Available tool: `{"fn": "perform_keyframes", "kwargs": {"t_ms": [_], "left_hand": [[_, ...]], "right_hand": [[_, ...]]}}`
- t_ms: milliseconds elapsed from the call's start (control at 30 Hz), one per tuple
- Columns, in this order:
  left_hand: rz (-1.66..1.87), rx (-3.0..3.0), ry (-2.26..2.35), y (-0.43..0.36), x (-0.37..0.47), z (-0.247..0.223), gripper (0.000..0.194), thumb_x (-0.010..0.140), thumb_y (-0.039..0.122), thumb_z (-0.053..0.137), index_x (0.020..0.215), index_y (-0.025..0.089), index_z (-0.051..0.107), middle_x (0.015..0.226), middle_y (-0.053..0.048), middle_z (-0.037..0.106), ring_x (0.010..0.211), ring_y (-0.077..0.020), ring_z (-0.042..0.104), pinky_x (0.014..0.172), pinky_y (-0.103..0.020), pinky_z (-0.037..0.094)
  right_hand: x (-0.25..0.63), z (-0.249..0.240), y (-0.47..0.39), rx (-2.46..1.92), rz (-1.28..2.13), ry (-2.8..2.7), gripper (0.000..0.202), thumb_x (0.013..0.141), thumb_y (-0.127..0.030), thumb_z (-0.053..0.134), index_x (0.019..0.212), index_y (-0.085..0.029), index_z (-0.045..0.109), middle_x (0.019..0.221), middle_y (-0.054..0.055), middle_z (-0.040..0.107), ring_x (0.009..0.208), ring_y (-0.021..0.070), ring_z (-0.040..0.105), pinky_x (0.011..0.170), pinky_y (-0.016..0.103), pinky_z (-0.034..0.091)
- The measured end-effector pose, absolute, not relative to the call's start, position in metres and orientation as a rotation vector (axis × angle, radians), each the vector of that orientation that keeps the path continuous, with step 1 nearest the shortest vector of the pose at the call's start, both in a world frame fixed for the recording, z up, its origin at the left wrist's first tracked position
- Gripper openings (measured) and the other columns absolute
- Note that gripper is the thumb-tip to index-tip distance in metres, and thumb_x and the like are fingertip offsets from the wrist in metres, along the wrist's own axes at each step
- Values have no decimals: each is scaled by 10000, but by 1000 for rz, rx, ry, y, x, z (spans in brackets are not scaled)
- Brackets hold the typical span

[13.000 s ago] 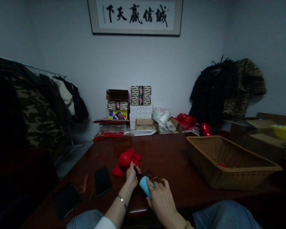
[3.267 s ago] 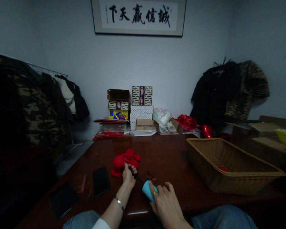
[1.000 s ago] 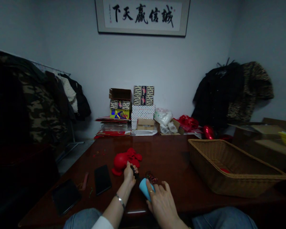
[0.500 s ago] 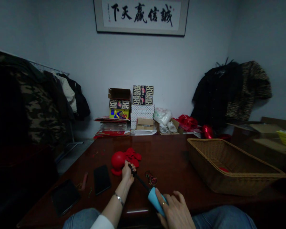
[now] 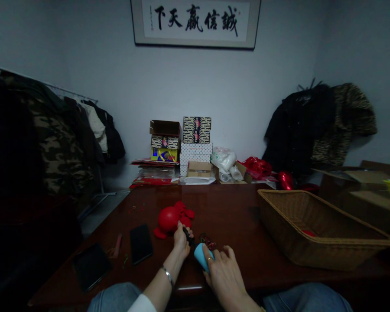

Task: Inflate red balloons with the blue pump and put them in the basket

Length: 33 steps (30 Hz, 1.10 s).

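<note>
Pinching the black nozzle end of a hand balloon pump (image 5: 195, 247) with the left hand (image 5: 181, 240), its grip pressed together right where the red balloon (image 5: 169, 219) is joining on. Wrapping the right hand (image 5: 222, 271) around the pump's blue barrel (image 5: 200, 256), fingers curled closed on it. Lying on the dark wooden surface (image 5: 227, 212), the balloon, just at 11 o'clock of the left hand. Resting at 9 o'clock, a black phone (image 5: 141, 243); standing at 3 o'clock, well apart, a wicker basket (image 5: 315, 229). Hanging at 12 o'clock on the wall, a framed calligraphy scroll (image 5: 195, 21) reading 诚信赢天下.
</note>
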<state>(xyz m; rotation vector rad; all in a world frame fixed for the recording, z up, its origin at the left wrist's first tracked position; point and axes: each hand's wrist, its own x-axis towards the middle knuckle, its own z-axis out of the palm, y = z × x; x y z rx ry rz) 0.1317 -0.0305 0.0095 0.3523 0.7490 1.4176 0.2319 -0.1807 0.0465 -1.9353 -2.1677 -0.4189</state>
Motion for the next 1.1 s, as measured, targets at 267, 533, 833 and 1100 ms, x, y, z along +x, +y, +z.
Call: {"fn": "perform_keyframes", "kwargs": {"t_ms": [267,533,833,1100], "left_hand": [[1382,372,773,-33,134,4,320,838,445,490,674,186,401,469,49,428,360,-73,402,371,-182,318],[1429,402,808,-23,128,5,349,847,458,463,644,186,384,447,58,396,333,-60,357,345,-173,278],[1482,362,789,-15,112,16,296,895,344,414,649,182,381,439,60,382,337,-59,373,338,-153,254],[1491,324,775,-15,114,16,296,892,352,423,653,182,381,446,68,364,336,-50,354,332,-144,253]], "right_hand": [[221,45,-165,-1937,-361,-2141,613,739,-295,623,1308,-187,422,980,112,637,942,231,560,926,409,248],[230,38,-184,-1893,-366,-2131,606,747,-299,604,1315,-214,410,974,85,631,898,234,559,933,437,239],[268,8,-212,-1691,-478,-2141,643,712,-317,610,1312,-264,383,856,9,620,769,191,564,896,415,241],[271,10,-213,-1722,-488,-2148,608,723,-316,590,1299,-267,403,830,5,623,750,188,567,887,406,247]]}}
